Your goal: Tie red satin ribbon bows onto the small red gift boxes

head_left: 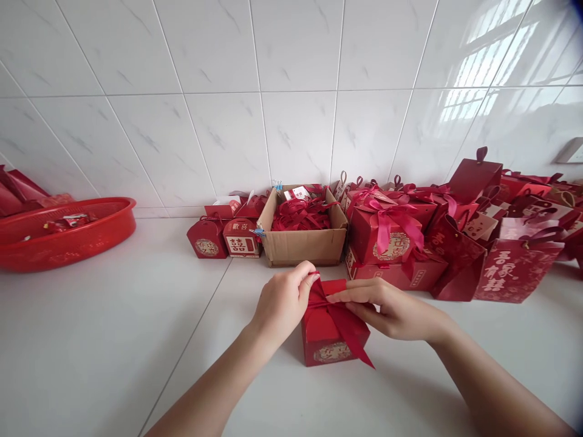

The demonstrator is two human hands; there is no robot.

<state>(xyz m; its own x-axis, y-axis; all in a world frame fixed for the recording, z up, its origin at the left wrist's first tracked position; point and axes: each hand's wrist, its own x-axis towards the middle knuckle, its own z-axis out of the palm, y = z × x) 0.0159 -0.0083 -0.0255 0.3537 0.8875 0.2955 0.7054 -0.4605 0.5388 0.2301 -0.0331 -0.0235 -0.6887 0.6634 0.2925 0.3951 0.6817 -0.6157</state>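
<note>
A red gift box with a round gold emblem on its front stands upright on the white counter before me. Red ribbon crosses its top, and one tail hangs down past the front right edge. My left hand is closed, thumb and forefinger pinching the ribbon above the box's left side. My right hand lies over the top from the right, its fingers closed around ribbon near the middle. The knot or loop between the hands is partly hidden by my fingers.
A cardboard box of loose red ribbons stands behind. Small boxes sit to its left, near a red plastic basket. On the right are a bow-tied box and several red gift bags. A tiled wall closes the back.
</note>
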